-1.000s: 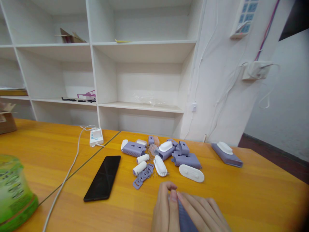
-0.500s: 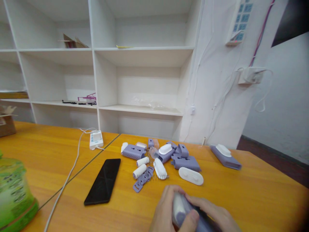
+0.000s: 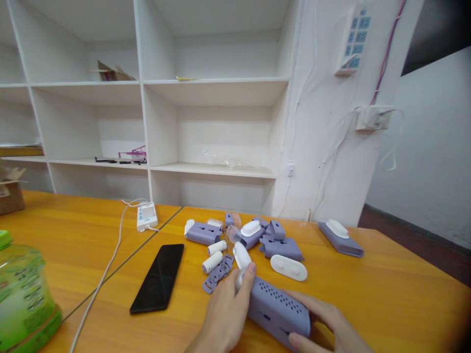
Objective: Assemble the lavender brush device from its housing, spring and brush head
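Observation:
A lavender plastic casing (image 3: 278, 309) with rows of small holes lies lengthwise between my hands, just above the orange table (image 3: 386, 294). My right hand (image 3: 327, 326) wraps its near end from the right, thumb under the lower edge. My left hand (image 3: 226, 314) presses its fingers on the far end, where a white rounded cap (image 3: 241, 278) shows. Just beyond lies a heap of loose parts: lavender shells (image 3: 281, 246), white rollers (image 3: 212, 262), a white oval cover (image 3: 289, 267) and a flat lavender strip (image 3: 218, 272).
A black phone (image 3: 158, 278) lies face up left of the parts. A white cable (image 3: 101, 274) runs to a small charger (image 3: 146, 214). A green bottle (image 3: 22, 304) stands at the left edge. Another lavender unit (image 3: 340, 238) lies at the right. White shelving (image 3: 217, 88) stands behind.
Both hands have moved forward and up with the casing. It turned from end-on to lengthwise, showing its perforated top. The view tilted slightly upward.

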